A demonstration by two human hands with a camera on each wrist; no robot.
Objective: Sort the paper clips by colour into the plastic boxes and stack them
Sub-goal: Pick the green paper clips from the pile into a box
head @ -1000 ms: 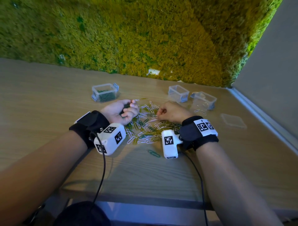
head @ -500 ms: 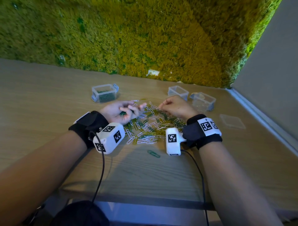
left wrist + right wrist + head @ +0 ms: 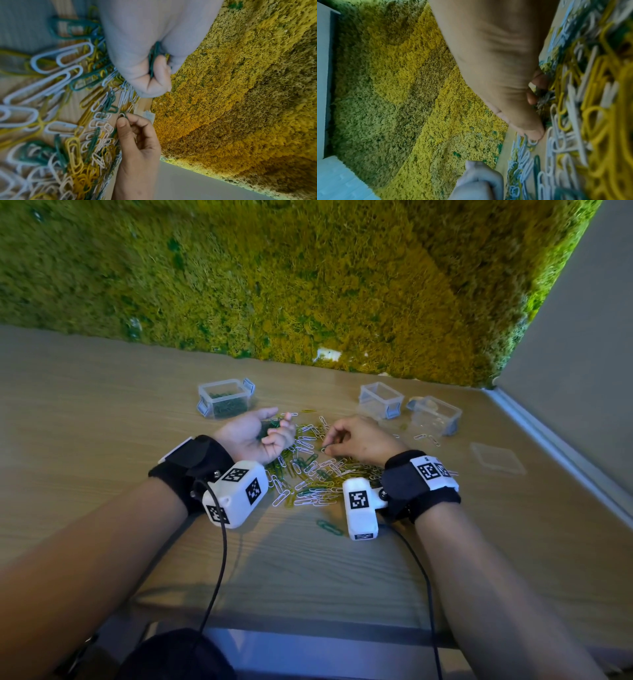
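Green clip [image 3: 123,115] | pinched at right hand [image 3: 359,440] fingertips, over pile [image 3: 315,470] | left hand [image 3: 255,436] just beside, palm up, cupping green clips [image 3: 153,59] | green box [image 3: 226,402] nearer left hand

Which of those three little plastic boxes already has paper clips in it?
The left box, beyond the left hand: it holds a layer of dark green clips. The two boxes on the right look clear, with no clips showing inside.

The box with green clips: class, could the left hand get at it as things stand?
Probably yes: the box with green clips stands lidless just beyond the left hand, nothing between, though that hand already cups green clips.
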